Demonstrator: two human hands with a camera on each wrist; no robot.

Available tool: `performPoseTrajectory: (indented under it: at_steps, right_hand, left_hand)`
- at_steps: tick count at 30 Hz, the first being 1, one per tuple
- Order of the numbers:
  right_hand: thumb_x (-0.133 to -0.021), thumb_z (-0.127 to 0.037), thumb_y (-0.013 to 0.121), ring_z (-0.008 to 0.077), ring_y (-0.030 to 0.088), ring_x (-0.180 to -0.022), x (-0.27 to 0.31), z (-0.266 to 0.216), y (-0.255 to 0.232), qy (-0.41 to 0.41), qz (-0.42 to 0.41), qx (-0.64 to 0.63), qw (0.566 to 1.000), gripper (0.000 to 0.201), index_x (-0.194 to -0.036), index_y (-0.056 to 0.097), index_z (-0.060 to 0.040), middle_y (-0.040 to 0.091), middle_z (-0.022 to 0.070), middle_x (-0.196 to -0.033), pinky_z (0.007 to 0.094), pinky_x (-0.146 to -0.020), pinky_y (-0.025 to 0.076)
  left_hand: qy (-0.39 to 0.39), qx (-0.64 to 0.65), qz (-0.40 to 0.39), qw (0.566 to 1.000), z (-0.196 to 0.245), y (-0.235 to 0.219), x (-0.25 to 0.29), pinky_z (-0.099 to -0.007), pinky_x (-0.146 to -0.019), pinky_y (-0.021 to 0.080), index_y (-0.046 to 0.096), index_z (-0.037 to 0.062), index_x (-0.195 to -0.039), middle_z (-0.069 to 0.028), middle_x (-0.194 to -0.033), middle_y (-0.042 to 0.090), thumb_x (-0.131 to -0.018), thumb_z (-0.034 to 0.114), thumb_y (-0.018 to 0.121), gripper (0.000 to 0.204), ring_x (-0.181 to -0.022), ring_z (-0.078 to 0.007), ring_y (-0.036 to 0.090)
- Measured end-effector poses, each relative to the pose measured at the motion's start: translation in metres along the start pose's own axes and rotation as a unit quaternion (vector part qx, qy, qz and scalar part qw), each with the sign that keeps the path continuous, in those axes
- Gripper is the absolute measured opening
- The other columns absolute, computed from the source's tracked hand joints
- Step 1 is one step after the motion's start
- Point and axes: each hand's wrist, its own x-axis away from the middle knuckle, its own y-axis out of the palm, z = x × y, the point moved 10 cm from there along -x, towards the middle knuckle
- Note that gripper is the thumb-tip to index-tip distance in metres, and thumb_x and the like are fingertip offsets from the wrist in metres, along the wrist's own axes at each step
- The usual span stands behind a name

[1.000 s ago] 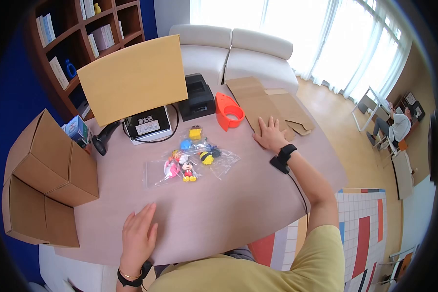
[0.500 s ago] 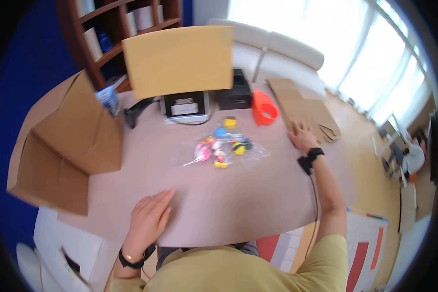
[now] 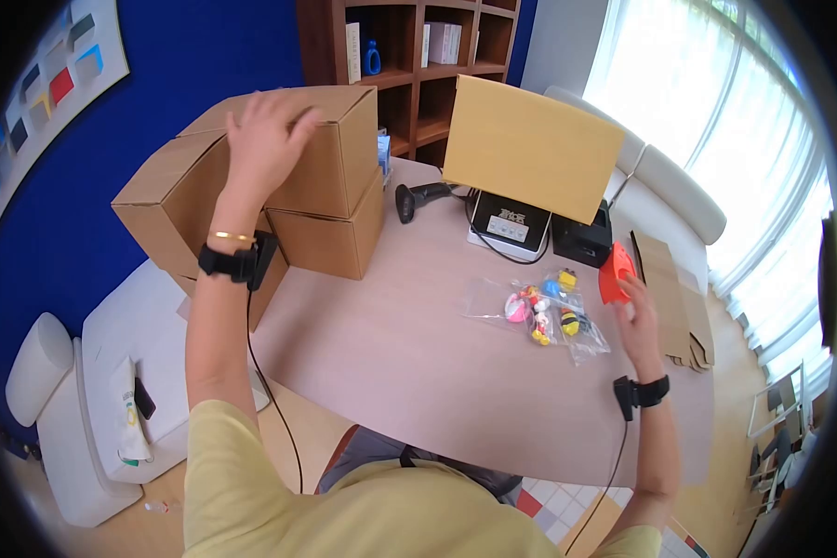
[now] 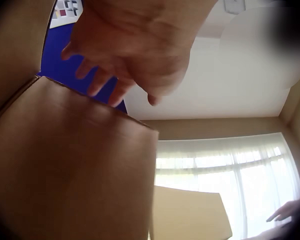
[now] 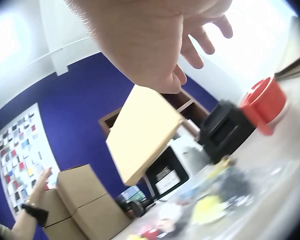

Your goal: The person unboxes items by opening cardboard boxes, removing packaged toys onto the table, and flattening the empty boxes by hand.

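Observation:
My left hand [image 3: 262,149], fingers spread, is at the top of the stacked cardboard boxes [image 3: 324,244] on the table's left side. In the left wrist view its fingers reach just over the upper edge of a box [image 4: 80,165]. My right hand [image 3: 640,327] hangs over the table's right side with relaxed fingers and nothing in them. Close beyond it stands a red ring-shaped tape dispenser [image 3: 612,277], partly covered by the fingers in the head view. Small cartoon figures [image 3: 569,323] in clear plastic bags [image 3: 488,299] lie left of the right hand.
Flattened cardboard [image 3: 665,288] lies along the right edge. At the back are a yellow panel [image 3: 535,149] over a device, a black printer-like box [image 3: 581,240] and a barcode scanner [image 3: 417,198] with its cable. A white sofa [image 3: 130,344] stands left of the table.
The head view has swung left. My left hand has risen from the table's front to the top of the boxes. My right hand has lifted off the flattened cardboard.

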Motion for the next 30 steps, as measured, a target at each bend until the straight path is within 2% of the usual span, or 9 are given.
performPoseTrajectory:
  at_steps: [2,8,12,14,16,18,20,27,30]
  right_hand:
    - [-0.080,-0.004,0.059,0.0318,0.049,-0.117,-0.003,-0.044,0.016,-0.048,-0.021,-0.041,0.998,0.034,-0.114,0.059,-0.0050,0.053,0.0157,-0.126,0.0376,-0.100,0.038]
    - [-0.084,-0.015,0.061,0.0285,0.043,-0.125,-0.032,-0.148,0.095,0.039,-0.188,-0.336,0.922,0.051,-0.133,0.045,-0.0084,0.040,0.0152,-0.139,0.0365,-0.103,0.035]
    - [-0.082,-0.028,0.066,0.0316,0.013,-0.140,-0.073,-0.239,0.130,-0.136,-0.175,-0.351,0.910,0.092,-0.144,0.006,0.0025,0.014,0.0238,-0.149,0.0389,-0.113,0.014]
    - [-0.080,-0.029,0.068,0.0326,0.011,-0.140,-0.088,-0.262,0.138,-0.108,-0.165,-0.400,0.895,0.098,-0.143,0.001,0.0036,0.011,0.0251,-0.149,0.0389,-0.113,0.013]
    - [-0.078,-0.030,0.070,0.0335,0.009,-0.140,-0.098,-0.272,0.144,-0.076,-0.152,-0.447,0.878,0.104,-0.143,-0.004,0.0048,0.008,0.0265,-0.149,0.0389,-0.113,0.013]
    - [-0.076,-0.027,0.072,0.0340,0.008,-0.140,-0.094,-0.289,0.144,-0.119,-0.159,-0.523,0.829,0.109,-0.142,-0.008,0.0054,0.006,0.0261,-0.149,0.0390,-0.113,0.012]
    - [-0.075,-0.023,0.072,0.0341,0.007,-0.140,-0.077,-0.296,0.139,-0.133,-0.137,-0.522,0.831,0.109,-0.142,-0.009,0.0052,0.005,0.0261,-0.150,0.0390,-0.113,0.012]
    - [-0.074,-0.017,0.074,0.0413,0.006,-0.139,0.039,-0.264,0.064,-0.122,-0.119,-0.365,0.915,0.109,-0.143,-0.007,0.0046,-0.001,0.0298,-0.148,0.0414,-0.111,0.016]
    - [-0.074,-0.018,0.074,0.0443,0.006,-0.138,0.078,-0.240,0.050,-0.082,-0.176,-0.339,0.921,0.107,-0.143,-0.004,0.0057,-0.003,0.0311,-0.148,0.0430,-0.111,0.016]
  left_hand:
    - [-0.009,0.012,-0.185,0.983,0.005,0.038,0.008,-0.0548,-0.107,0.020,0.053,0.0100,-0.124,-0.0127,-0.130,0.048,-0.088,0.042,0.055,0.048,-0.123,-0.0308,0.042]
    - [0.043,0.066,-0.122,0.989,0.025,0.007,0.026,-0.0606,-0.106,0.014,0.056,0.0125,-0.121,-0.0099,-0.121,0.051,-0.079,0.041,0.066,0.051,-0.122,-0.0282,0.042]
    - [0.070,0.103,-0.081,0.989,0.053,-0.024,0.042,-0.0619,-0.105,0.013,0.059,0.0131,-0.117,-0.0101,-0.125,0.047,-0.076,0.038,0.069,0.049,-0.127,-0.0318,0.036]
    - [0.066,0.093,-0.035,0.993,0.054,-0.038,0.050,-0.0585,-0.106,0.017,0.055,0.0117,-0.122,-0.0129,-0.127,0.045,-0.074,0.038,0.072,0.057,-0.127,-0.0343,0.035]
    - [-0.073,0.281,0.144,0.946,0.016,-0.060,0.064,-0.0508,-0.107,0.022,0.047,0.0071,-0.129,-0.0167,-0.130,0.041,-0.075,0.033,0.072,0.065,-0.128,-0.0356,0.033]
    - [-0.165,0.378,0.095,0.906,-0.006,-0.032,0.084,-0.0414,-0.105,0.028,0.037,0.0013,-0.134,-0.0164,-0.131,0.042,-0.081,0.027,0.068,0.067,-0.127,-0.0319,0.036]
    - [-0.291,0.604,0.006,0.741,-0.006,0.008,0.109,-0.0373,-0.104,0.031,0.034,-0.0016,-0.135,-0.0131,-0.129,0.044,-0.087,0.021,0.062,0.060,-0.123,-0.0259,0.040]
    - [-0.247,0.607,-0.035,0.755,0.071,-0.059,0.175,-0.0344,-0.103,0.031,0.032,-0.0011,-0.134,-0.0125,-0.131,0.042,-0.088,0.013,0.057,0.055,-0.121,-0.0205,0.041]
    - [-0.206,0.620,-0.151,0.742,0.102,-0.054,0.211,-0.0340,-0.102,0.031,0.033,-0.0010,-0.133,-0.0121,-0.130,0.043,-0.088,0.013,0.057,0.052,-0.122,-0.0201,0.040]
